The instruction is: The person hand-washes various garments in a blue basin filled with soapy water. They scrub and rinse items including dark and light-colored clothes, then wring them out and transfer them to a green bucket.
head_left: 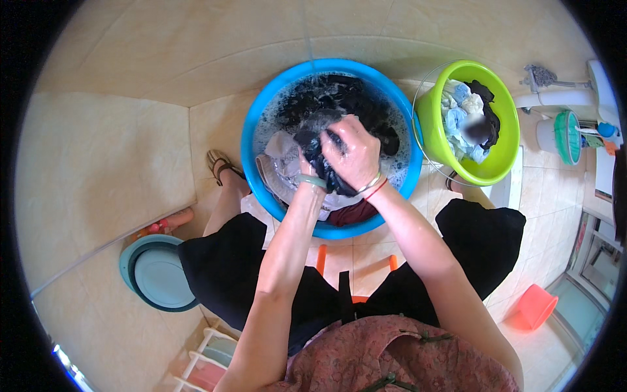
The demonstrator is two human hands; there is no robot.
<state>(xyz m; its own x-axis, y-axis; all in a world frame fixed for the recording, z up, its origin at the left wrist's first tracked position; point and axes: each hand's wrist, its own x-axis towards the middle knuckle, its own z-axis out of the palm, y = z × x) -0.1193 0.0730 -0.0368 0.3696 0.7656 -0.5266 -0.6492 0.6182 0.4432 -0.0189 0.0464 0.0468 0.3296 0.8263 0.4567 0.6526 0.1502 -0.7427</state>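
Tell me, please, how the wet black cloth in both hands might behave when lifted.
The wet black cloth seems floppy, being bunched in folds; probably heavy for its size, looking soaked; perhaps slippery, given the foamy water below.

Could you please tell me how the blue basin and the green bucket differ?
The blue basin is wider across the rim than the green bucket. The blue basin holds sudsy water around its clothes; no water shows in the green bucket. The green bucket has a thin wire handle, while none shows on the blue basin. Both are round.
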